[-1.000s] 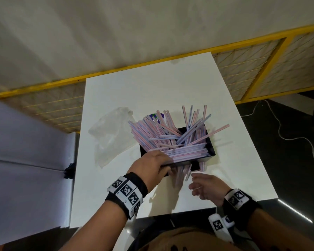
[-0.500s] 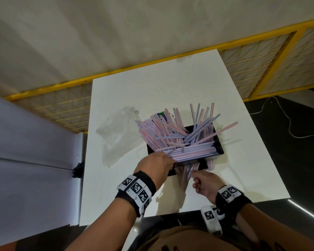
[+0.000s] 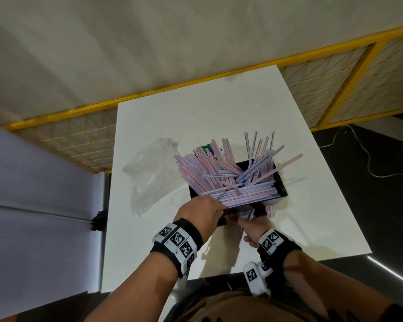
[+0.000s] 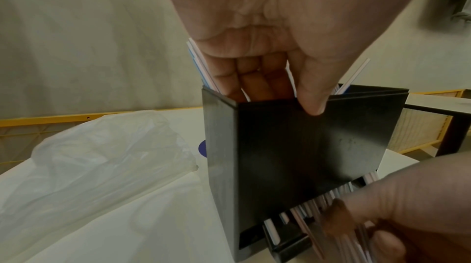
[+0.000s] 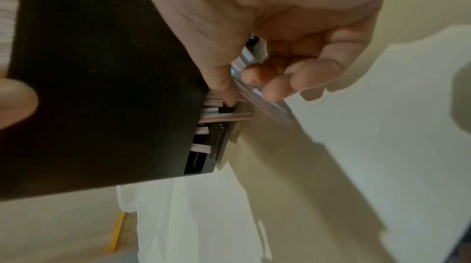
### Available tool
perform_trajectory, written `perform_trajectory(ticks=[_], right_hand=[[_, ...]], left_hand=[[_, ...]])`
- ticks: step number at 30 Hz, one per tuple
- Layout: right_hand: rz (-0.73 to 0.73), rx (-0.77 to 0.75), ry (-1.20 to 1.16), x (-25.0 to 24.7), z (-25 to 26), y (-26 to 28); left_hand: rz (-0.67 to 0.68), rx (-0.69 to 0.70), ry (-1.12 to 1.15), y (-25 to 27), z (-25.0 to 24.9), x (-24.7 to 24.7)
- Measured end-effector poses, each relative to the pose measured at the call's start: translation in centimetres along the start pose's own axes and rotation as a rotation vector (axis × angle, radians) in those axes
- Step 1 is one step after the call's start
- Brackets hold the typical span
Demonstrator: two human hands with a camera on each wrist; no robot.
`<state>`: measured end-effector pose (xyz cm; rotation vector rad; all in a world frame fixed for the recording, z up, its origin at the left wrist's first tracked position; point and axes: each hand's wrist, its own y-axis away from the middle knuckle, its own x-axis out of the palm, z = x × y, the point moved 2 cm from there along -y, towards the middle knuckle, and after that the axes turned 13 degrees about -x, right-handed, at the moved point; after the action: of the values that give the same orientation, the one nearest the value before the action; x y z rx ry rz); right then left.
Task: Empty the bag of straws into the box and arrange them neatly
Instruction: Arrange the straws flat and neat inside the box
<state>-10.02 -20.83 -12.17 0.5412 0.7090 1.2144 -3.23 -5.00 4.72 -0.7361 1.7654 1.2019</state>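
Down at the near edge of the white table (image 3: 196, 126), the left hand (image 3: 199, 211) grips the near left corner of the black box (image 3: 280, 182): in the left wrist view its fingers (image 4: 252, 78) reach down inside the rim among the straws, and the thumb presses the outer wall. The right hand (image 3: 251, 228) sits just beside it at the foot of the box, palm turned up. In the right wrist view its thumb and curled fingers (image 5: 300, 78) pinch a small cluster of straw ends poking out of a low opening in the box; how many it holds is too blurred to count.

One box stands on the table, near the person. The straws (image 3: 228, 177), pink and blue striped, are far too many to count; most lie in a heap across the top of the box, some fanning out past its left side, a few jutting up at the back and one long one sticking out to the right. One clear plastic bag (image 3: 149, 173) lies crumpled and flat on the table just left of the box. Each wrist wears one black band with square markers.
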Motion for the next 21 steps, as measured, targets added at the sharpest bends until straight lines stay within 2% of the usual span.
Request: perform_trajectory(ticks=[6, 13, 21], right_hand=[[0.03, 0.033, 0.088, -0.8, 0.3, 0.2], [0.157, 0.081, 0.167, -2.5, 0.0, 1.0], [0.156, -0.007, 0.194, -2.6, 1.2, 1.9]], left_hand=[[0.019, -0.037, 0.02, -0.3, 0.2, 0.2], [0.038, -0.037, -0.011, -0.7, 0.0, 0.1], [0.059, -0.06, 0.019, -0.9, 0.1, 0.2]])
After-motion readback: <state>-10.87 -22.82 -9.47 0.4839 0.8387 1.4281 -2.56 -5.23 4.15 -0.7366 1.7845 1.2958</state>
